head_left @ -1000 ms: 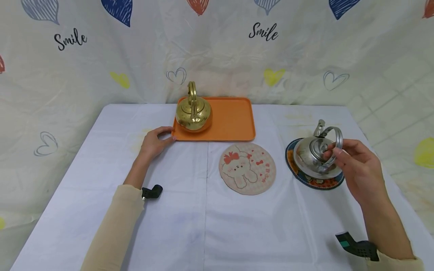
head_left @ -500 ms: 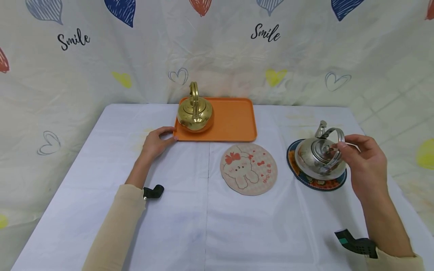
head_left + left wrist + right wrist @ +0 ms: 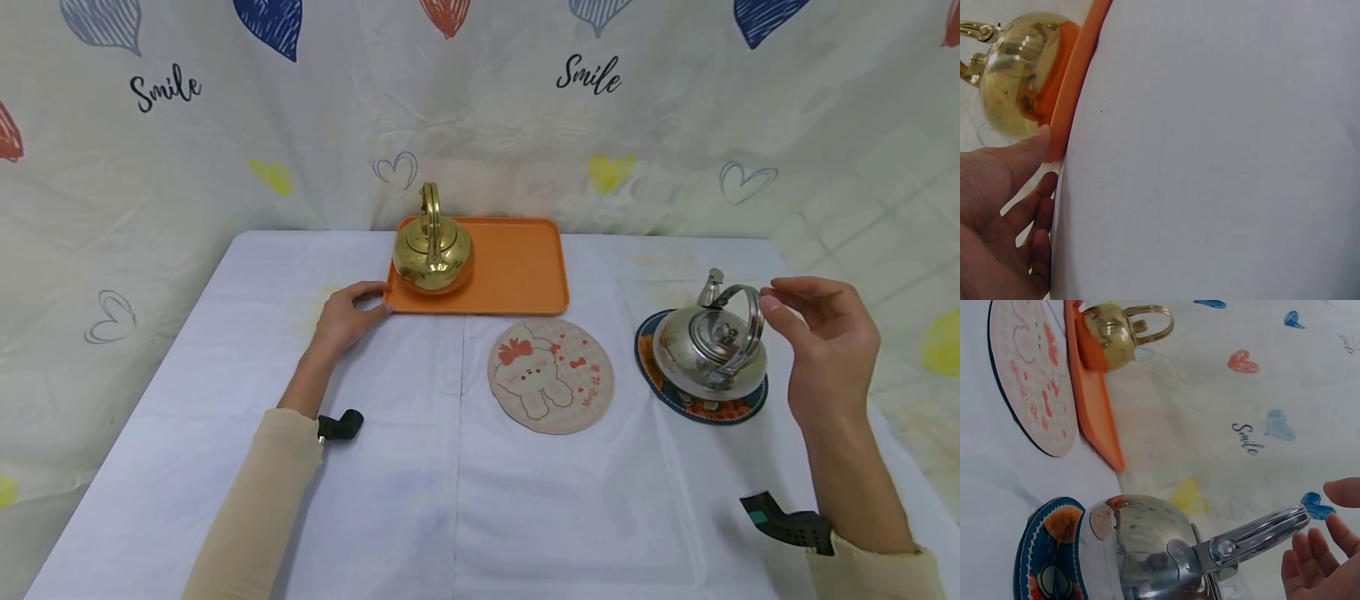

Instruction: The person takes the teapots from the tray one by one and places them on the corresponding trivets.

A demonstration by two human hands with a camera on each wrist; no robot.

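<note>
My left hand (image 3: 347, 319) holds the near left corner of an orange tray (image 3: 517, 271), thumb and index fingertip on its edges. On the tray's left part stands a gold-coloured kettle (image 3: 432, 250), its arched handle upright. In the left wrist view the thumb reaches the tray's edge just below this kettle (image 3: 1022, 81). A silver kettle (image 3: 697, 350) stands on a round, dark-blue patterned mat (image 3: 686, 406) at the right. My right hand (image 3: 832, 342) is beside its raised handle, holding nothing. In the right wrist view, the fingers are spread around the handle's end (image 3: 1266, 537).
A round beige mat (image 3: 551, 377) with a rabbit drawing lies in front of the tray, between the hands. The white-covered table (image 3: 390, 492) ends at the back against a hanging cloth (image 3: 495, 108) printed with hearts. Black wrist devices sit at both sleeve cuffs.
My right hand has let go of the silver kettle's handle and moved away to the right, its fingers loosening. The silver kettle stays on its mat; my left hand stays at the tray corner.
</note>
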